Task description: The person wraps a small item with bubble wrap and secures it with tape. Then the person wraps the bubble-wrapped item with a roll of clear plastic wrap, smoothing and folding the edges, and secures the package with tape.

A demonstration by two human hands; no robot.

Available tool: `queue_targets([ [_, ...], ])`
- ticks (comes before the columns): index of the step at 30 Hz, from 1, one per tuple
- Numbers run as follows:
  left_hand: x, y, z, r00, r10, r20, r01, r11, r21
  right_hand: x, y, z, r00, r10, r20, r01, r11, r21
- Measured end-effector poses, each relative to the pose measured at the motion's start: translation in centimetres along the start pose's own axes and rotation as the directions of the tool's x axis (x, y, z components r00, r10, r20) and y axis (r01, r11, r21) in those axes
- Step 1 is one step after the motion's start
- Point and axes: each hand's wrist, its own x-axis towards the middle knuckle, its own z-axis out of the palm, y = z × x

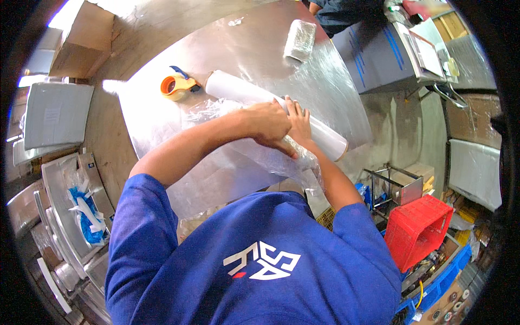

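Observation:
A long white roll of clear plastic film (241,88) lies slantwise across the shiny metal table (341,86). My left hand (269,123) is closed, gripping gathered film beside the roll. Against the roll's middle rests my right hand (299,120), its fingers stretched out over the surface; part of its palm is hidden behind my left hand. Loose crinkled clear film (303,160) hangs below both hands, toward my body and along my right forearm. Whether anything is wrapped inside it, I cannot tell. An orange tape dispenser (179,85) with a blue part sits left of the roll.
A film-wrapped bundle (299,40) lies on the table's far side, near another person (346,13). A red plastic crate (417,230) stands at the right, by a metal frame (392,187). Cardboard boxes (84,40) and wrapped panels (57,115) are at the left.

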Motion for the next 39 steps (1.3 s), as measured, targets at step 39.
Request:
queue_targets([
  [39,12.0,-8.2,12.5,0.539,0.079,-0.839,0.148,0.971,0.186,10.1,12.7,-3.2,0.999,0.045,0.004,-0.041,0.865,0.501],
])
